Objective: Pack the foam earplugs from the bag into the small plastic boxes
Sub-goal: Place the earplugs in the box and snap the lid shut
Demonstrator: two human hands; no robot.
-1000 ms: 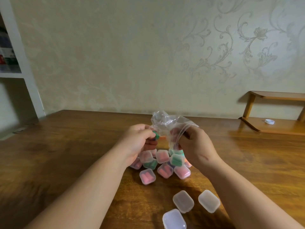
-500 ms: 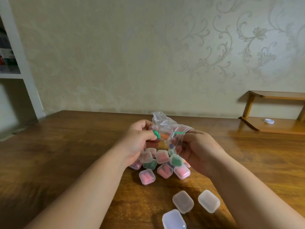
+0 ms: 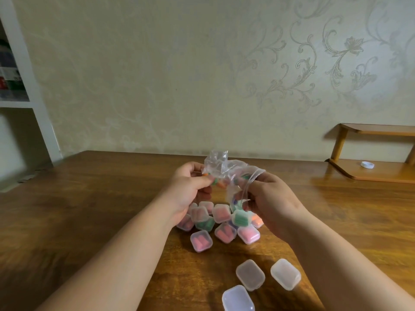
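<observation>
Both hands (image 3: 229,189) pinch a crumpled clear bag (image 3: 224,169) holding green and orange earplugs (image 3: 219,182).

wall (image 3: 157,75): cream, scrolled | table (image 3: 89,209): brown wood | shelf (image 3: 377,171): right

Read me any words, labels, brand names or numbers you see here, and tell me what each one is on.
No text can be read anywhere in this view.
Items on the white shelf at far left: coloured packaging, print too blurred to read.
Plastic bag, small boxes, white cap: no printing visible.
Wallpaper: scroll and flower pattern only, no lettering.
</observation>
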